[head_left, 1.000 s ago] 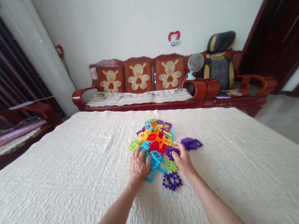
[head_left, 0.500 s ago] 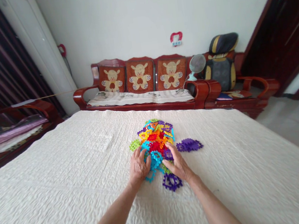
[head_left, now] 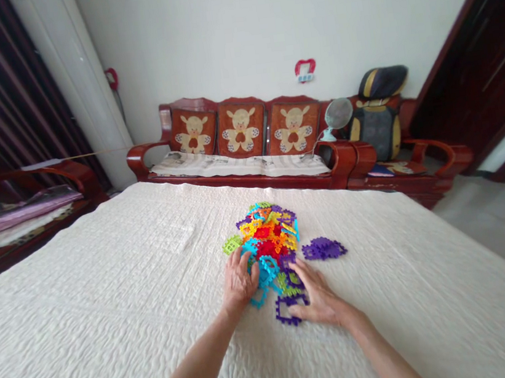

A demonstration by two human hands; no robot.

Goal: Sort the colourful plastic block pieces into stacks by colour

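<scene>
A pile of notched plastic pieces (head_left: pixel 265 232) in red, orange, yellow, blue, green and purple lies on the white quilted cover (head_left: pixel 108 295). My left hand (head_left: pixel 240 280) rests at the pile's left side on the blue pieces (head_left: pixel 268 268), fingers apart. My right hand (head_left: pixel 313 292) is open at the lower right, its thumb over a purple square frame (head_left: pixel 283 312) and its fingers by another purple piece near green ones (head_left: pixel 286 284). To the right, several purple pieces (head_left: pixel 324 248) lie in a separate small heap.
Beyond the covered surface stands a red wooden sofa (head_left: pixel 233 182) with bear cushions (head_left: pixel 241 130). A small fan (head_left: pixel 338 114) and a chair with a massage pad (head_left: pixel 377 129) are at the right. Another wooden armchair (head_left: pixel 81 180) is at the left.
My right hand has moved down and toward me, with its thumb now over the purple frame. My left hand stays beside the blue pieces. The camera view has shifted slightly.
</scene>
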